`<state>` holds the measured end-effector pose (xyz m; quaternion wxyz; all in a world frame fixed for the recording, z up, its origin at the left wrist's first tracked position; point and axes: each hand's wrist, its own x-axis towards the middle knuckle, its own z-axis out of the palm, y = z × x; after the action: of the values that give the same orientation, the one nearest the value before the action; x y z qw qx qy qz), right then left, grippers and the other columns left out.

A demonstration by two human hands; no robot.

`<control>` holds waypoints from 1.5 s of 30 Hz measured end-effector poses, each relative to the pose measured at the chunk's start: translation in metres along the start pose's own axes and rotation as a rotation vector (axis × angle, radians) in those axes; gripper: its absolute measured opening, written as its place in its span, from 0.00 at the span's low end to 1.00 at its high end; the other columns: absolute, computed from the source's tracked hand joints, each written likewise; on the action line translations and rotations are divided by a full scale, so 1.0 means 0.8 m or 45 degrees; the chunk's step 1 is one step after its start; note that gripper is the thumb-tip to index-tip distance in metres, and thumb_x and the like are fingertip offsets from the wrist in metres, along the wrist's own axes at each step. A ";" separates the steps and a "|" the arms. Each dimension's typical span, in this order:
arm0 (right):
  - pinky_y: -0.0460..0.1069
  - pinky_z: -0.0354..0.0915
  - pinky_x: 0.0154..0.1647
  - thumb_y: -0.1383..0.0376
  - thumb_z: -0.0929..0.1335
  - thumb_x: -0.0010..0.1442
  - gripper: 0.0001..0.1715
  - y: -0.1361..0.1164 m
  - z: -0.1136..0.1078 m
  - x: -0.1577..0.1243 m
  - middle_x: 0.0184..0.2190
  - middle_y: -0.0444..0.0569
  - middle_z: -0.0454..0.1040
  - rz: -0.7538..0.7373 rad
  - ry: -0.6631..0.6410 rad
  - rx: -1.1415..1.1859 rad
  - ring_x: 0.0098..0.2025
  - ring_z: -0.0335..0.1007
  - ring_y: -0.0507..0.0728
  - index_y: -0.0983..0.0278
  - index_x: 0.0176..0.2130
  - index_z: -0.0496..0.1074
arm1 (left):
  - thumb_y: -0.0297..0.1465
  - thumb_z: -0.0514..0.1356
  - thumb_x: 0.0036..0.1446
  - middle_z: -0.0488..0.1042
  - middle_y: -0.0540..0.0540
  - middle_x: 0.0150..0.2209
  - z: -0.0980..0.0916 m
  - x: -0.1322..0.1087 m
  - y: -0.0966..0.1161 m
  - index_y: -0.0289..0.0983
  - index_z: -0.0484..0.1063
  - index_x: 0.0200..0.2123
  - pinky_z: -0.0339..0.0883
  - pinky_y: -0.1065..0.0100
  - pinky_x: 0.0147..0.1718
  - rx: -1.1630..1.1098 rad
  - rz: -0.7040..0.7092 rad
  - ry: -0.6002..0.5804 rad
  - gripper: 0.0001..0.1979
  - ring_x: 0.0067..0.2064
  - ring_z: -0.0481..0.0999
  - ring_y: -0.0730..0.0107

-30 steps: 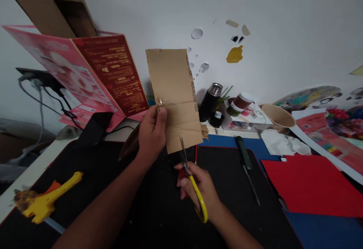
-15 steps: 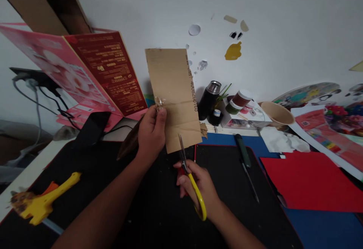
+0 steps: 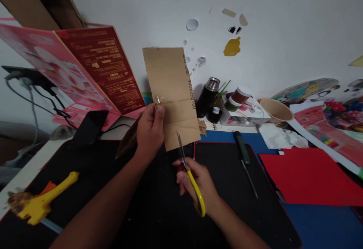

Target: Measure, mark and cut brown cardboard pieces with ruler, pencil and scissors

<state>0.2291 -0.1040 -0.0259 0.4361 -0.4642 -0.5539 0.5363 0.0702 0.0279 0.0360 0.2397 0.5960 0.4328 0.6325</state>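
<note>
A tall piece of brown cardboard [image 3: 172, 86], printed with digits along its right edge, is held up by my left hand [image 3: 150, 129]. The thumb presses the front near the lower left edge, beside a scrap of clear tape [image 3: 158, 100]. My right hand [image 3: 200, 179] grips scissors [image 3: 197, 192] with a yellow handle loop; the other loop, red, is mostly hidden by the fingers. One scissor blade lies over the front of the cardboard's bottom edge, pointing up. Whether the other blade is behind the sheet I cannot tell.
A dark green-handled tool [image 3: 242, 147] lies on the black mat [image 3: 227, 211]. Red paper [image 3: 309, 177] is at right, a yellow giraffe-like figure [image 3: 45, 199] at left. Behind stand a black thermos [image 3: 206, 99], paint jars [image 3: 239, 98], a brown bowl [image 3: 275, 111] and a pink-and-red folder [image 3: 99, 63].
The view has shifted slightly, so everything sits a little to the left and higher. Both hands keep their hold, and the scissors stay at the cardboard's bottom edge.
</note>
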 end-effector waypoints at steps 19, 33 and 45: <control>0.43 0.65 0.20 0.46 0.73 0.70 0.24 -0.002 -0.002 -0.001 0.28 0.40 0.72 0.002 -0.005 -0.010 0.19 0.69 0.48 0.63 0.51 0.77 | 0.40 0.57 0.75 0.73 0.50 0.34 -0.001 0.003 0.002 0.42 0.69 0.35 0.66 0.65 0.39 0.044 0.037 0.009 0.14 0.37 0.72 0.65; 0.44 0.67 0.20 0.46 0.72 0.70 0.24 -0.004 -0.002 0.000 0.27 0.40 0.72 0.008 0.001 -0.039 0.19 0.69 0.49 0.62 0.51 0.78 | 0.45 0.58 0.75 0.73 0.50 0.33 0.002 0.001 0.001 0.42 0.69 0.35 0.67 0.63 0.39 0.033 0.027 0.010 0.17 0.37 0.71 0.63; 0.44 0.64 0.20 0.47 0.72 0.71 0.22 -0.006 -0.002 -0.001 0.25 0.39 0.72 0.018 -0.006 -0.069 0.19 0.70 0.49 0.62 0.50 0.77 | 0.44 0.58 0.74 0.75 0.49 0.35 0.001 0.001 0.003 0.42 0.71 0.37 0.67 0.63 0.41 0.037 -0.002 0.010 0.15 0.38 0.72 0.62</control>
<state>0.2304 -0.1042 -0.0212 0.4182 -0.4784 -0.5661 0.5251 0.0714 0.0272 0.0386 0.2299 0.5965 0.4433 0.6283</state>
